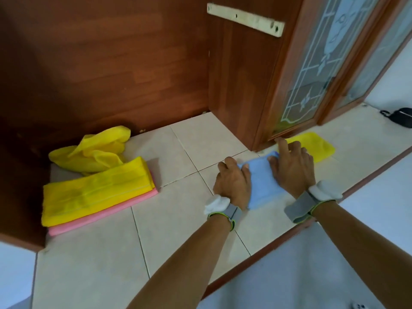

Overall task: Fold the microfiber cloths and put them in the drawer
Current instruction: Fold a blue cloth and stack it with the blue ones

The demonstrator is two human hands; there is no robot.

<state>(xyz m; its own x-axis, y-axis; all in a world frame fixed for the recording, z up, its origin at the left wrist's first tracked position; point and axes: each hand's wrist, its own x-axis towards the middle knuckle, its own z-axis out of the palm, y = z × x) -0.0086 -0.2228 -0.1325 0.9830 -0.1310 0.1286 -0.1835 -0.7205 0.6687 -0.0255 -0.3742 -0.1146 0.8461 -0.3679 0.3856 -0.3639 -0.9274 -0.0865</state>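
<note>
A light blue cloth [263, 184] lies folded into a narrow strip on the tiled counter [178, 230]. My left hand [233, 181] grips its left edge, fingers curled over the far corner. My right hand [292, 166] presses on its right edge, the index finger stretched out toward the cabinet door. A flat yellow cloth [321, 148] lies just beyond my right hand. At the left, a folded yellow cloth [95, 190] sits on a folded pink cloth [102, 216], with a crumpled yellow cloth [93, 152] behind them. No drawer is in view.
A brown wooden panel [111, 63] backs the counter. A cabinet door with patterned glass [312, 70] stands at the right. A small black pouch [401, 118] lies at the far right. The counter's wooden front edge [267, 248] runs diagonally in front of me.
</note>
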